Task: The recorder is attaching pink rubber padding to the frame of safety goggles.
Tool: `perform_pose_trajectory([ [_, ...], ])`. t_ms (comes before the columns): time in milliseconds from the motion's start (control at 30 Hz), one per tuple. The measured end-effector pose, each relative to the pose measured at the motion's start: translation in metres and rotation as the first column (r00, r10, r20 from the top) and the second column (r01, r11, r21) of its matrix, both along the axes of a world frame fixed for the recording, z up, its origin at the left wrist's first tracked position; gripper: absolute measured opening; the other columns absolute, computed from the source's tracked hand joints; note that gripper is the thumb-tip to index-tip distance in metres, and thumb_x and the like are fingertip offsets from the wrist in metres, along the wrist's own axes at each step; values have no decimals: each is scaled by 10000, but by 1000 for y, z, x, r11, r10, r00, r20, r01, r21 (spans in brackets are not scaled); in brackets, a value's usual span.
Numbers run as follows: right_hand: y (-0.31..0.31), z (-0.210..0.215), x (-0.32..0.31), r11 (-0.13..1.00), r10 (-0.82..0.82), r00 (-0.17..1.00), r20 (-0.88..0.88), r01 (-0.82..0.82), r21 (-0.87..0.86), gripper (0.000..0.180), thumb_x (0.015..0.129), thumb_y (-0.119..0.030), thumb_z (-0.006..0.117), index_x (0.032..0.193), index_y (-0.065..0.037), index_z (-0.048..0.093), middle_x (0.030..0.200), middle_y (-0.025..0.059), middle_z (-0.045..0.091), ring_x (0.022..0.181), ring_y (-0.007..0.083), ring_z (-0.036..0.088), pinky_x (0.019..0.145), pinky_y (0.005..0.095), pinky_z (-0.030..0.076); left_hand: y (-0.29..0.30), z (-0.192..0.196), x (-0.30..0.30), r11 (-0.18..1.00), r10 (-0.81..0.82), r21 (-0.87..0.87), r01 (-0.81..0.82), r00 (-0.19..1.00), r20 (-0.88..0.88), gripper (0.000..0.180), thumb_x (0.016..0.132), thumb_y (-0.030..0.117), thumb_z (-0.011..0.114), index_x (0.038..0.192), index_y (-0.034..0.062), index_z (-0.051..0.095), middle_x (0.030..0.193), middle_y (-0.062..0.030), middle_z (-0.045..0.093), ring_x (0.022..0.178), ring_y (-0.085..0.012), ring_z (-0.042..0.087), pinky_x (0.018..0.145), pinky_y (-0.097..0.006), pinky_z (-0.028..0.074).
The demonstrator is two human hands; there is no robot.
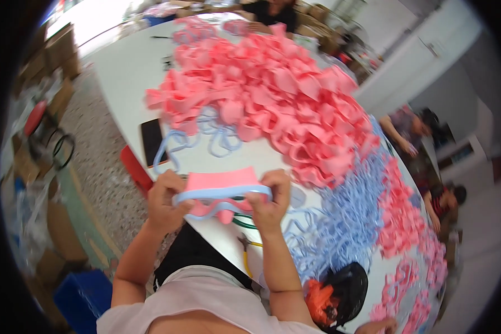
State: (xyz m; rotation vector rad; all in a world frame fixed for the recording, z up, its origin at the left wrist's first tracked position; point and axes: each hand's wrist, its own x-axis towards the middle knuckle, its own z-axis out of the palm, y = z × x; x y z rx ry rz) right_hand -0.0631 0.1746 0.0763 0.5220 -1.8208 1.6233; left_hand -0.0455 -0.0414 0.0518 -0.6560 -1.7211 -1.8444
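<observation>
A curved pink foam piece with light blue edging is stretched between my two hands above the near edge of the white table. My left hand pinches its left end, and my right hand grips its right end, thumb on the blue edge. The piece has a wavy lower edge; its exact kind is unclear. Below it, next to my right wrist, lie pliers with yellow handles and a green ring, partly hidden. Several light blue loops lie just beyond my hands.
A big heap of pink foam pieces covers the far table. Light blue strips are heaped at right, near a black bag. A dark phone lies at the left edge. Other people sit around the table. Boxes stand on the left.
</observation>
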Motion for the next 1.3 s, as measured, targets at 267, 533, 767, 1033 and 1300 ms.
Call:
perform_pose_trajectory([
  [267,17,9,0,958,-154,919,-363,229,175,426,692,-217,864,839,-57,498,728,37,434,601,130,397,504,252,320,30,-22,-2,990,3,137,-36,972,236,322,905,290,668,859,64,444,769,2,409,730,-83,373,662,-242,329],
  [533,92,48,0,903,-401,913,-75,408,135,300,719,-47,796,846,-70,525,803,-20,465,719,93,442,618,243,384,62,-4,-16,989,-105,135,67,948,300,338,938,204,604,1163,25,425,1214,-140,457,956,-185,571,728,-280,512],
  [767,337,91,36,-326,-908,-52,-416,712,622,363,888,-318,631,1014,-9,489,1015,208,552,925,388,594,781,459,498,25,-19,-22,990,25,121,-66,948,316,301,945,80,536,1228,19,454,1348,-176,409,1063,-225,607,712,-264,545],
  [1033,496,16,76,-324,-945,-181,-272,411,852,376,840,-132,611,1158,38,505,1189,263,530,1043,413,581,837,498,508,-19,-33,-10,979,126,99,-179,907,402,211,933,47,535,1140,23,499,1242,-127,490,966,-136,614,686,-224,522],
  [1300,188,50,-65,557,-469,881,64,239,795,246,830,-49,542,1067,-50,610,997,153,644,948,344,618,786,412,495,-26,-31,1,975,172,49,-218,873,457,219,924,48,559,1129,34,482,1245,-115,509,962,-150,611,709,-251,517],
])
